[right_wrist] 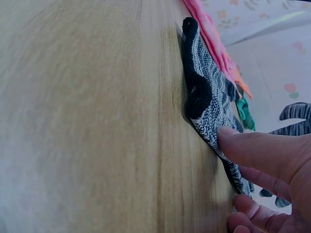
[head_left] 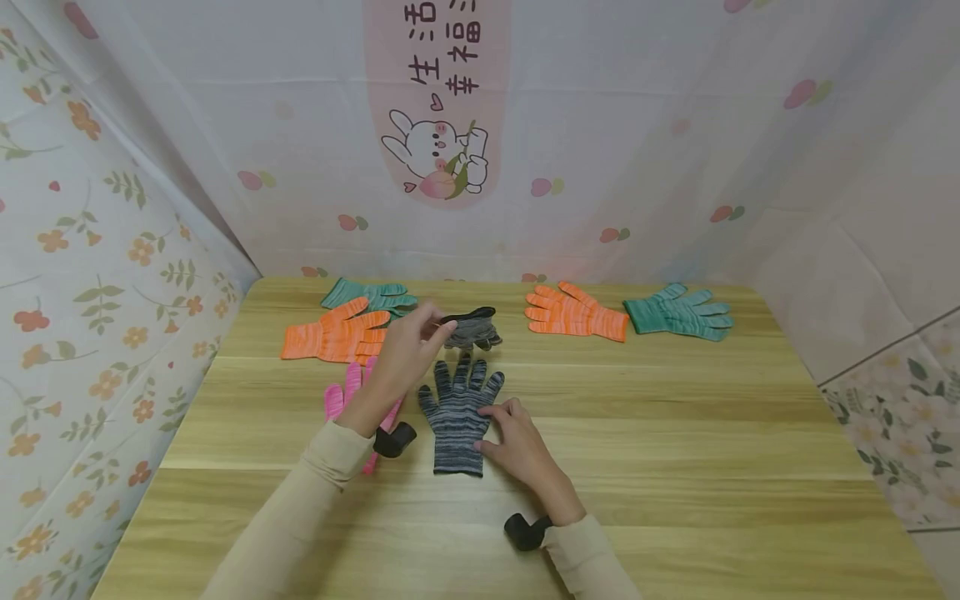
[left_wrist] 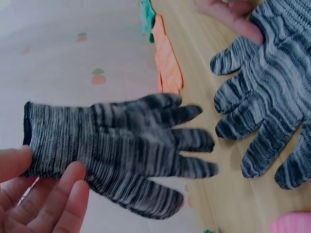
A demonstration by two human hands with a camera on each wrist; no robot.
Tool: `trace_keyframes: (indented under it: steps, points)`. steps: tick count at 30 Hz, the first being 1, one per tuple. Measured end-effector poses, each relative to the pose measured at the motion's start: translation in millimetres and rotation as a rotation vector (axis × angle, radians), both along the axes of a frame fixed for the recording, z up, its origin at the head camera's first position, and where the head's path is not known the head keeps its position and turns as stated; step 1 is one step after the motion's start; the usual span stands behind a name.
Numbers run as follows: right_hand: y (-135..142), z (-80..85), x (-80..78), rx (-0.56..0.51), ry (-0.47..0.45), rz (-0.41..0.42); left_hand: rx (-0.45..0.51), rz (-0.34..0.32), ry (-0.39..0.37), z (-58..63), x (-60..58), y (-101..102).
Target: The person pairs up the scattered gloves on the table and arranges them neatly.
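Note:
My left hand (head_left: 408, 346) pinches the cuff of a grey-and-black striped knit glove (left_wrist: 131, 145), holding it raised over the table's far half with its fingers pointing away from the hand in the left wrist view. A matching striped glove (head_left: 459, 425) lies flat on the table, fingers toward the back wall. At that glove's right edge is my right hand (head_left: 521, 450); its thumb (right_wrist: 238, 141) touches the side near the cuff, and its index fingertip rests higher up on the knit.
A pink glove (head_left: 352, 387) lies partly hidden under the left forearm. Orange (head_left: 330, 333) and green gloves (head_left: 360, 293) overlap at the back left. Another orange glove (head_left: 573, 314) and green glove (head_left: 678, 312) lie at the back right, before the cloth-covered wall (head_left: 637, 150).

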State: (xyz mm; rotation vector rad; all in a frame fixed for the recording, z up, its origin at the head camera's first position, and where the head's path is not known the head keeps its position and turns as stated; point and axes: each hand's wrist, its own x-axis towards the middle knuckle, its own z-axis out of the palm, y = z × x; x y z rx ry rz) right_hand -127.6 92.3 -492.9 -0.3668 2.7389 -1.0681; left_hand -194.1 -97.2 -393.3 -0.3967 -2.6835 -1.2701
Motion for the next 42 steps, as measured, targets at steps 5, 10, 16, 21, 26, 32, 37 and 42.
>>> trace_keyframes:
  steps: [5,10,16,21,26,32,37,42]
  points:
    - [0.0,-0.5,0.1,0.006,0.003,0.000,0.048,0.011,0.040,-4.3,7.4,-0.9]
    - [-0.2,-0.3,-0.2,0.008,0.003,0.001,0.063,0.001,0.059,-9.7,18.1,-2.5]
    - [0.0,0.7,-0.4,0.005,0.011,-0.002,0.084,-0.012,0.036,-19.2,34.9,-2.5]
    - [-0.1,1.2,-0.1,0.008,0.022,-0.001,0.077,-0.032,-0.017,-33.5,55.9,-2.9]
    - [0.2,0.7,0.2,0.030,0.039,0.000,0.009,-0.037,-0.105,-52.8,79.2,-3.8]
    - [1.3,-0.6,-0.4,0.050,0.061,0.004,-0.107,-0.048,-0.127,-74.4,98.1,-5.5]
    - [0.9,-1.5,-0.4,0.049,0.049,0.000,-0.205,-0.056,-0.091,-83.7,104.9,-5.4]
    - [-0.7,-2.0,0.0,0.047,0.039,-0.010,-0.320,-0.079,-0.056,-85.4,109.7,-4.7]
